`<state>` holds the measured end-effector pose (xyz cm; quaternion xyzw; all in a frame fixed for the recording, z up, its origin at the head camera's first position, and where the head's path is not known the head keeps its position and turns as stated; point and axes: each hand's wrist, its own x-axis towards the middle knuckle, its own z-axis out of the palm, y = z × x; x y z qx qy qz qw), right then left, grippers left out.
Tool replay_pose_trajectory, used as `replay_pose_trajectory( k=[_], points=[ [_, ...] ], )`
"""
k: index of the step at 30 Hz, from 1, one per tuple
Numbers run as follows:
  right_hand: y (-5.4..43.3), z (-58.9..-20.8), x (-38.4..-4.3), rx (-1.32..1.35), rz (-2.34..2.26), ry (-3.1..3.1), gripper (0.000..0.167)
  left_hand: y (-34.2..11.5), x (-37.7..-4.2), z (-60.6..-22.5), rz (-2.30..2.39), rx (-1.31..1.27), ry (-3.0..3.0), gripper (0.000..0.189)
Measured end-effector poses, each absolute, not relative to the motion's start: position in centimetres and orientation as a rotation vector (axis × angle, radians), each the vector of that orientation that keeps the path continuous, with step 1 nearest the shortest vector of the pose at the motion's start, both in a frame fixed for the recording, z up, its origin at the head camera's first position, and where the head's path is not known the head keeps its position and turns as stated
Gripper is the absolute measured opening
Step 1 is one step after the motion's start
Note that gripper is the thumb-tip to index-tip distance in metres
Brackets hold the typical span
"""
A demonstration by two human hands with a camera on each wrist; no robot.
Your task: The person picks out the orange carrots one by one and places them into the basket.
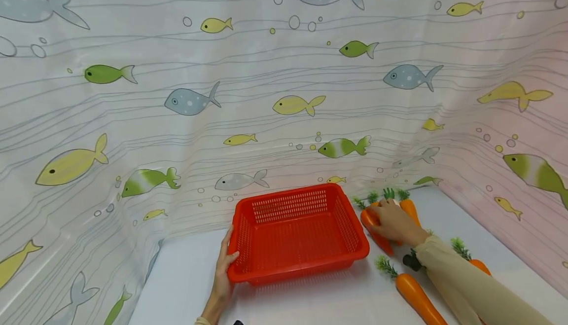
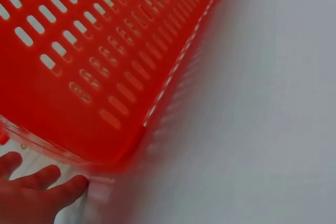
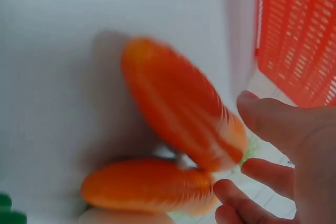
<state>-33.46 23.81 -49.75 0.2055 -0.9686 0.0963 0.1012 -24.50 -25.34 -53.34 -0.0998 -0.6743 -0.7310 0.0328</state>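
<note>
A red plastic basket [image 1: 293, 241] with slotted sides stands on the white table. My left hand [image 1: 222, 270] holds its left rim, thumb over the edge and fingers along the outside; in the left wrist view those fingers [image 2: 63, 192] lie by the basket's corner. My right hand [image 1: 395, 224] is over several orange toy carrots right of the basket. In the right wrist view, a reddish-orange carrot [image 3: 178, 103] has its thick end between the spread thumb and fingers, not visibly pinched. A second carrot [image 3: 147, 184] lies beside it, close to the fingertips.
Another carrot [image 1: 419, 295] with a leafy top lies nearer me, and part of one [image 1: 480, 266] shows beyond my right sleeve. A dark object [image 1: 411, 262] sits beside that forearm. A fish-patterned curtain [image 1: 275, 83] hangs behind and along both sides of the table.
</note>
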Motion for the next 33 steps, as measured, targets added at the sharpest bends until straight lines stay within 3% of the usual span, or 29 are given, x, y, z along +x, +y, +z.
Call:
replay_pose_trajectory(
  k=[6,13,23,33],
  points=[
    [23.1,-50.1,-33.5,0.621,0.294,-2.89,0.056,-25.0,-24.5,-53.9,-2.236,-0.328,-2.041,0.062],
    [22.3,-50.1,-34.1,0.665,0.274,-2.825,0.048,-24.9,-24.6,-54.1,-2.248,-0.332,-2.017,0.061],
    [21.0,-49.6,-34.1,0.544,0.25,-2.936,0.048,-24.7,-24.4,-54.2,-2.282,-0.328,-2.001,0.06],
    [21.0,-49.6,-34.6,0.528,0.272,-3.0,0.059,-24.7,-24.5,-54.2,-2.26,-0.31,-2.012,0.06]
  ],
)
